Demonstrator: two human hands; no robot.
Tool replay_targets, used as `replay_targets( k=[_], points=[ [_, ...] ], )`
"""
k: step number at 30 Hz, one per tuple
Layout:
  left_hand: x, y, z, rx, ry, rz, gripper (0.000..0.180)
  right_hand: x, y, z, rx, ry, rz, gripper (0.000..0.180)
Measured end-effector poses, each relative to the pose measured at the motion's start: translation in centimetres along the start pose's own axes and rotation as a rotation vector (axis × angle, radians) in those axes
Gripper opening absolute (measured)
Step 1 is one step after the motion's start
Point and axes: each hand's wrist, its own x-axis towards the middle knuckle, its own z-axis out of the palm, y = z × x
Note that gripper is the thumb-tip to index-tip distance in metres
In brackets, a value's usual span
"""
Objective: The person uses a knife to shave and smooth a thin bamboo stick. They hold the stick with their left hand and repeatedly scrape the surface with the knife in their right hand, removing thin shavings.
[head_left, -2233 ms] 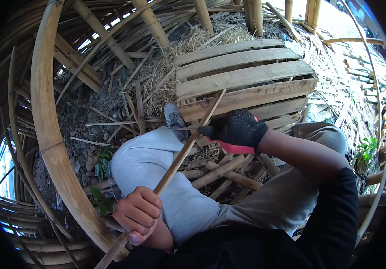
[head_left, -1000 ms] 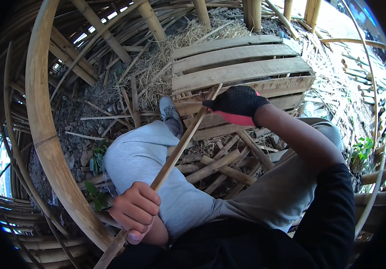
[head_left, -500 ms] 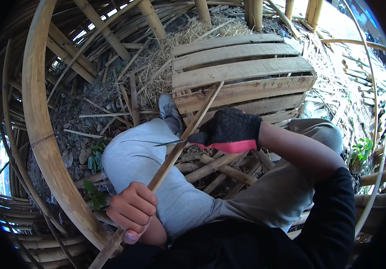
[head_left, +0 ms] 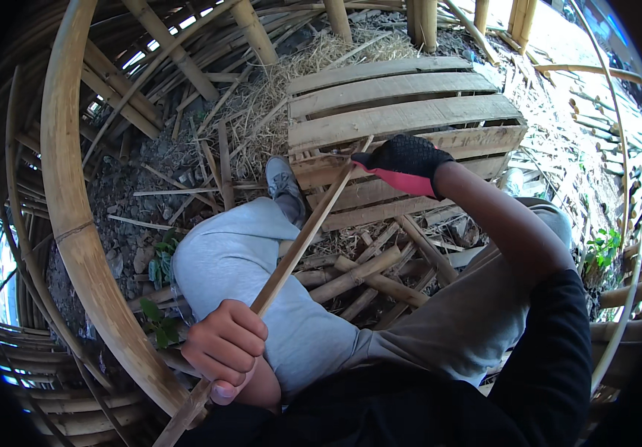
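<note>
A long bamboo strip slants across my lap, from the lower left up to a wooden slatted pallet. My bare left hand is wrapped round its lower part, over my left thigh. Near the strip's far end is my right hand, in a black and pink glove. Its fingers are closed round a knife whose handle is covered by the glove; the blade can hardly be made out now, though it showed half a second ago. The strip's tip lies over the pallet's near slats.
A thick bamboo pole curves down my left side. Cut bamboo pieces lie between my legs. Beyond my left shoe are straw and rubble. Upright bamboo posts stand at the back, and more cut bamboo lies at the right.
My right hand has slid up and away along the strip, from its middle to near its far end. The left hand keeps its grip, almost unmoved.
</note>
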Motion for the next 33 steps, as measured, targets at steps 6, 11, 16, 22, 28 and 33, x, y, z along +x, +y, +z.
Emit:
replay_targets(
  k=[6,11,16,22,28,33],
  points=[
    [-0.5,0.3,-0.3,0.014,0.015,-0.025,0.062,-2.9,-2.8,2.6,0.047,0.16,-0.331,0.048],
    [0.2,0.0,0.2,-0.001,0.024,0.004,0.062,-0.2,1.4,0.5,0.152,0.025,0.11,0.058],
    [-0.7,0.4,-0.3,0.028,0.026,-0.021,0.062,-1.8,-2.2,2.6,0.061,0.045,-0.258,0.044],
    [0.1,0.3,0.1,-0.009,0.024,-0.006,0.061,-0.2,1.7,1.5,0.179,0.101,-0.009,0.048],
    [-0.3,-0.4,-0.3,0.0,0.02,0.009,0.061,-0.6,1.5,4.2,0.1,0.236,-0.371,0.042],
    [-0.3,0.3,-0.5,0.017,0.057,0.005,0.061,-1.8,-0.6,-0.4,0.37,0.02,0.071,0.06]
  ],
)
